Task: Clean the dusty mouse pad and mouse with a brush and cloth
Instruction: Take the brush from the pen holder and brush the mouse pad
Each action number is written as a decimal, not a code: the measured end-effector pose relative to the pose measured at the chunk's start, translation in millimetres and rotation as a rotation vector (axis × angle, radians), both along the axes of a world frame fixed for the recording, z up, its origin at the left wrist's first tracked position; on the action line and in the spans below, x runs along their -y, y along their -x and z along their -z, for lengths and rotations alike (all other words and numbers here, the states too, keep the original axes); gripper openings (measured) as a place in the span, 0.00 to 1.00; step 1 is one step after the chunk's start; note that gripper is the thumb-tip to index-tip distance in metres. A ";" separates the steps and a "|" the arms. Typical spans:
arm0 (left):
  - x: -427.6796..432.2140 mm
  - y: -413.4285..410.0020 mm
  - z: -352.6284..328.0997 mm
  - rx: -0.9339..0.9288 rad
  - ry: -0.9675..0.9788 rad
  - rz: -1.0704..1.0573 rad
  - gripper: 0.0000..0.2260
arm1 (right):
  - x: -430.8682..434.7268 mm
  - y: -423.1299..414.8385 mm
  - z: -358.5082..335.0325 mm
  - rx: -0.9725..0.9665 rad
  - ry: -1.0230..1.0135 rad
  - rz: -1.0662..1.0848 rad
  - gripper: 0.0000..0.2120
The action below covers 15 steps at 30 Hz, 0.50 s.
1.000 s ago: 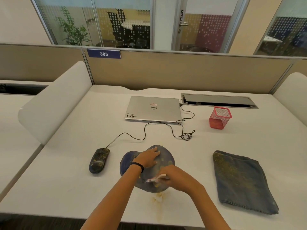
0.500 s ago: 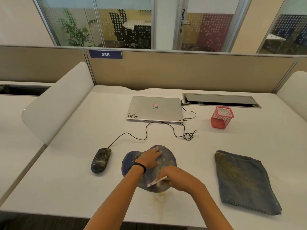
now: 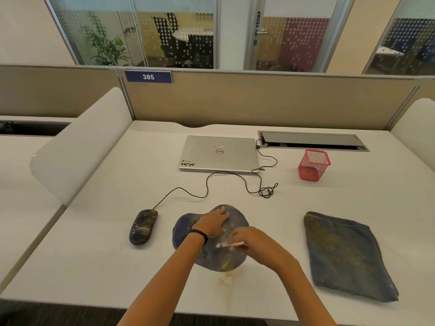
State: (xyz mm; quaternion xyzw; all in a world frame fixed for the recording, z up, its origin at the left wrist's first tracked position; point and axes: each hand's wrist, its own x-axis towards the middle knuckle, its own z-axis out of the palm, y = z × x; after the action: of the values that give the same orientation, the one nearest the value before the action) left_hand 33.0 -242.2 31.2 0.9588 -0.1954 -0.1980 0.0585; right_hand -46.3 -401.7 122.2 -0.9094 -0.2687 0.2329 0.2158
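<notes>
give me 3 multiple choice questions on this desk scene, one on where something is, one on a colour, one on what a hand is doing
1. Where does the mouse lie relative to the mouse pad?
A) on top of it
B) to its left
C) to its right

2. What colour is the mesh pen holder?
A) green
B) black
C) red

3. What is the right hand doing?
A) holding the brush over the mouse pad
B) lying flat on the mouse
C) resting on the mesh pen holder

Answers:
1 B: the mouse sits apart from the mouse pad, on its left.
2 C: its mesh is plainly red.
3 A: the fingers curl round the pale brush above the mouse pad, while the left hand presses flat on it.
</notes>
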 end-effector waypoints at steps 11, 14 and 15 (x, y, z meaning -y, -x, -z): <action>0.1 1.5 0.3 0.017 0.002 -0.010 0.26 | 15.6 -0.5 5.5 0.032 -0.086 0.136 0.14; 2.2 3.7 1.7 0.042 0.006 -0.026 0.25 | 15.4 -1.8 12.6 0.169 -0.025 0.213 0.17; 2.8 4.3 2.8 0.048 0.005 -0.030 0.25 | 14.7 0.3 16.7 0.164 0.006 0.187 0.18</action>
State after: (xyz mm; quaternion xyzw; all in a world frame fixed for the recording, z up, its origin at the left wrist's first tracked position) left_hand 28.7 -244.9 28.4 0.9660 -0.1827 -0.1732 0.0593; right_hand -46.6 -416.4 105.5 -0.9471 -0.1988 0.1372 0.2113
